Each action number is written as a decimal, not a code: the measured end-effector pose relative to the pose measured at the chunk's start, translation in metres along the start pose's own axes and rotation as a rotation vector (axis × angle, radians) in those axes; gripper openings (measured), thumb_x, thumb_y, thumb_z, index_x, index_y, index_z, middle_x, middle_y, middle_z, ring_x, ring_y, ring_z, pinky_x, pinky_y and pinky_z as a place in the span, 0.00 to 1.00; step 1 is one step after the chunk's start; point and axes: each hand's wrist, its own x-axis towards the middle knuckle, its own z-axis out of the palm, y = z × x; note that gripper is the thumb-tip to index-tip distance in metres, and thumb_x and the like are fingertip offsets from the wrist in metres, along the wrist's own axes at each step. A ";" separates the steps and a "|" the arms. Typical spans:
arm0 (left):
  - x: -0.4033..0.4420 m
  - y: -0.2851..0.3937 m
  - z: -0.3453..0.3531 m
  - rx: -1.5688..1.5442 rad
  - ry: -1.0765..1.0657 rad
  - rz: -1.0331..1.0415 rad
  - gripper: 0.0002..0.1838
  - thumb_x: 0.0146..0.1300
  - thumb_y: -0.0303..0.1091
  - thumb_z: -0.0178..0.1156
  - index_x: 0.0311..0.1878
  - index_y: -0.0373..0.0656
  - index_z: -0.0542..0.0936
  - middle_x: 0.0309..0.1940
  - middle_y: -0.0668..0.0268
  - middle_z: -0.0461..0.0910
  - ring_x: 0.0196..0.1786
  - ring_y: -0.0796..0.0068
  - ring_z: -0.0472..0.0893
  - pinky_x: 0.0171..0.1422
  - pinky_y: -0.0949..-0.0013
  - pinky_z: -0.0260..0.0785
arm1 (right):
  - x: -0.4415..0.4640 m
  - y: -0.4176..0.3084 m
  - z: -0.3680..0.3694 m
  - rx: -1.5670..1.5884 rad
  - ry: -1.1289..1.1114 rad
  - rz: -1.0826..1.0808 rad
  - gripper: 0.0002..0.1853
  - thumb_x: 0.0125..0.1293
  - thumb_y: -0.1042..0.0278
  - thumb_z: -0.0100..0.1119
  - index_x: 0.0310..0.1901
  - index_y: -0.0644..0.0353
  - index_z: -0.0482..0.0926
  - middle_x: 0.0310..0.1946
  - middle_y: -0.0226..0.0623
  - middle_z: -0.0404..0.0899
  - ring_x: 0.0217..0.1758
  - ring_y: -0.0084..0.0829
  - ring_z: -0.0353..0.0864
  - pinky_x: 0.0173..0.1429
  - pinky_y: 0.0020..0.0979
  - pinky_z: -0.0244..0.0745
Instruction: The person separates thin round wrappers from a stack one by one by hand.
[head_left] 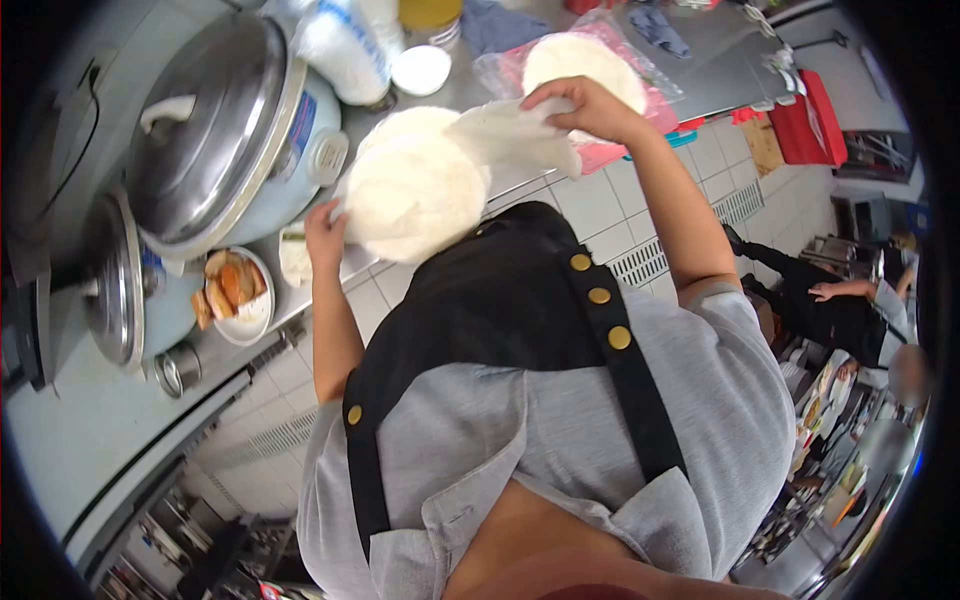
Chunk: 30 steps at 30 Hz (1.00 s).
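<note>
A stack of round, pale flatbreads (415, 195) lies near the counter's front edge. My left hand (325, 235) is closed at the stack's left edge, its fingertips on the rim of a sheet. Between the stack and my right hand (590, 108) stretches a thin whitish sheet (515, 138), pinched at its far end by my right fingers. Just beyond that hand, another pale round flatbread (585, 68) rests on pink plastic wrapping (655, 95).
Large lidded metal pots (215, 125) stand on the left, beside a bowl of browned food pieces (240, 300). A small white bowl (421, 70) and a plastic bag (340, 50) are behind the stack. Another person (830, 300) is at the far right.
</note>
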 end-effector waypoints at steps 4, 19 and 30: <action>-0.011 -0.014 0.004 -0.063 0.087 0.002 0.18 0.58 0.25 0.69 0.53 0.45 0.85 0.59 0.52 0.75 0.51 0.64 0.78 0.53 0.67 0.75 | -0.003 -0.027 0.003 -0.260 -0.048 0.052 0.31 0.53 0.83 0.58 0.60 0.50 0.82 0.53 0.37 0.84 0.50 0.30 0.81 0.57 0.30 0.77; -0.014 0.061 0.008 -0.057 0.089 -0.039 0.16 0.63 0.24 0.64 0.55 0.41 0.83 0.66 0.51 0.66 0.44 0.73 0.82 0.53 0.70 0.76 | -0.043 -0.008 -0.094 0.003 0.542 -0.129 0.40 0.58 0.86 0.59 0.75 0.53 0.65 0.71 0.36 0.66 0.64 0.26 0.73 0.57 0.28 0.81; -0.034 0.083 0.018 0.055 0.034 -0.074 0.15 0.64 0.26 0.64 0.54 0.44 0.83 0.66 0.53 0.68 0.44 0.72 0.80 0.53 0.68 0.75 | -0.071 0.159 -0.099 -0.018 0.626 0.451 0.49 0.48 0.82 0.67 0.76 0.59 0.59 0.60 0.39 0.77 0.43 0.27 0.83 0.45 0.29 0.80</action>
